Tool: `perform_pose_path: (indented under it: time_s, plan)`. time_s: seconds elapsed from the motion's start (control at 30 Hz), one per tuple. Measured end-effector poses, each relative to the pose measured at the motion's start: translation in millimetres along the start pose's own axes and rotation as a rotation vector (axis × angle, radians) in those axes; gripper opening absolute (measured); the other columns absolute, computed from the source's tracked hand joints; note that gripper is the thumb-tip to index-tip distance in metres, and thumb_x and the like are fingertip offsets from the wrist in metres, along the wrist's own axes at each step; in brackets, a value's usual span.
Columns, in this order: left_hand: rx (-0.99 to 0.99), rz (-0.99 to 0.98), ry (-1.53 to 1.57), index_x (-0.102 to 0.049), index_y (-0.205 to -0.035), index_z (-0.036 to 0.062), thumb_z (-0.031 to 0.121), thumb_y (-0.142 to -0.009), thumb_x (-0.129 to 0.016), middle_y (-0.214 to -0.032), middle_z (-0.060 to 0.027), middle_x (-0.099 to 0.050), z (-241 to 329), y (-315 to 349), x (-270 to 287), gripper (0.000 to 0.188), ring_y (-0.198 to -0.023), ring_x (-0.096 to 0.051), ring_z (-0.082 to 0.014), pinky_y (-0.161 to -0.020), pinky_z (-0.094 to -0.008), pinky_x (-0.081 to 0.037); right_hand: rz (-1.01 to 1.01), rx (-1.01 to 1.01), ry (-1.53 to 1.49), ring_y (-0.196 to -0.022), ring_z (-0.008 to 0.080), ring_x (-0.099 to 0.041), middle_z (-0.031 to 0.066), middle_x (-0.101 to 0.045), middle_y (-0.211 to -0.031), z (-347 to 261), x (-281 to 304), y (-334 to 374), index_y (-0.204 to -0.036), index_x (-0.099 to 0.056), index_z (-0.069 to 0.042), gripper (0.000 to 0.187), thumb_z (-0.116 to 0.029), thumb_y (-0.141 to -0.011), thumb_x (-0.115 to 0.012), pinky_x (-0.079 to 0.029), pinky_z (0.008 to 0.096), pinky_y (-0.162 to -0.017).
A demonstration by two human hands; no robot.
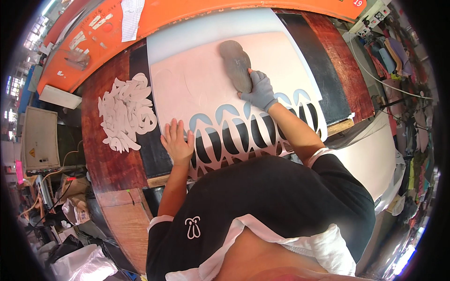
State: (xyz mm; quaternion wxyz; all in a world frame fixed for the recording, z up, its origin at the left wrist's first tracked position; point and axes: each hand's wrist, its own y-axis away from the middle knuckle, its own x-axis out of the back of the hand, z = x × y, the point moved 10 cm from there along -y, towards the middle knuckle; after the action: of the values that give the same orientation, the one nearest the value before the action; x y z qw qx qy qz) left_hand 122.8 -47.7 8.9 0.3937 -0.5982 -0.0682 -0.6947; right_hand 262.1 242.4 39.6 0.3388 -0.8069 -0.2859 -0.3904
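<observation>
A pale pink sheet (187, 82) lies on the work table, its far part bluish. Rows of sole-shaped holes run along its near side. On its upper middle rests a grey, sole-shaped cutting die (236, 65), tilted slightly to the left at its far end. My right hand (260, 92), in a grey glove with bare fingertips, grips the die's near right edge, thumb at its near end. My bare left hand (178, 144) lies flat with fingers stretched out on the sheet's near left corner, holding nothing.
Left of the sheet is a heap of white sole-shaped pieces (126, 112) on the table. An orange machine beam (187, 18) spans the far side. A white cable (375, 77) hangs at the right, near stacked coloured materials. A grey box (41, 138) stands at the left.
</observation>
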Motion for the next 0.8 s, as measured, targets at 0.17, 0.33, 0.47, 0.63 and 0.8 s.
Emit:
perform_pose_path:
  time_s: [0.17,0.33,0.47,0.63,0.8]
  plan:
    - [0.009,-0.036,0.277,-0.052,-0.122,0.0041,0.027,-0.081,-0.061,-0.133,-0.0162,-0.045,-6,2,14,0.048,-0.126,-0.038,-0.0355,-0.101,-0.0505,-0.028,-0.026,0.037,-0.049,-0.107,0.0347,-0.048,0.0176,-0.052,-0.115,-1,4,3,-0.127,-0.042,0.001,0.083,-0.036,-0.062,-0.078,-0.04,0.0401,-0.092]
    - [0.091,0.03,0.293,-0.051,-0.117,-0.0028,0.022,-0.082,-0.06,-0.121,-0.0236,-0.05,-35,55,57,0.044,-0.11,-0.047,-0.0397,-0.093,-0.0456,-0.036,0.081,0.059,0.02,-0.101,0.0347,-0.051,0.0175,-0.055,-0.107,30,83,65,-0.116,-0.05,-0.002,0.06,-0.037,-0.072,-0.071,-0.04,0.0434,-0.087]
    - [0.102,0.058,0.148,-0.056,-0.108,-0.0007,0.02,-0.083,-0.058,-0.097,-0.0182,-0.056,-48,88,61,0.033,-0.088,-0.052,-0.0362,-0.077,-0.0449,-0.039,0.308,-0.081,0.358,-0.088,0.0362,-0.055,0.0176,-0.057,-0.095,92,157,145,-0.107,-0.054,0.0,0.048,-0.036,-0.078,-0.066,-0.043,0.0441,-0.076]
    - [-0.009,0.269,0.073,-0.059,-0.099,0.002,0.018,-0.084,-0.055,-0.076,-0.0111,-0.055,-46,86,67,0.022,-0.068,-0.051,-0.0315,-0.06,-0.0414,-0.038,0.394,-0.203,0.337,-0.096,0.0382,-0.055,0.0216,-0.057,-0.102,132,146,177,-0.102,-0.056,0.002,0.039,-0.029,-0.08,-0.063,-0.045,0.0439,-0.082]
    - [0.015,0.305,0.101,-0.058,-0.089,0.0038,0.017,-0.084,-0.054,-0.074,-0.0109,-0.052,-49,76,70,0.015,-0.068,-0.05,-0.0319,-0.061,-0.0422,-0.038,0.495,-0.167,0.309,-0.095,0.0361,-0.056,0.0182,-0.059,-0.101,121,157,161,-0.1,-0.058,0.001,0.035,-0.027,-0.079,-0.065,-0.046,0.0413,-0.08]
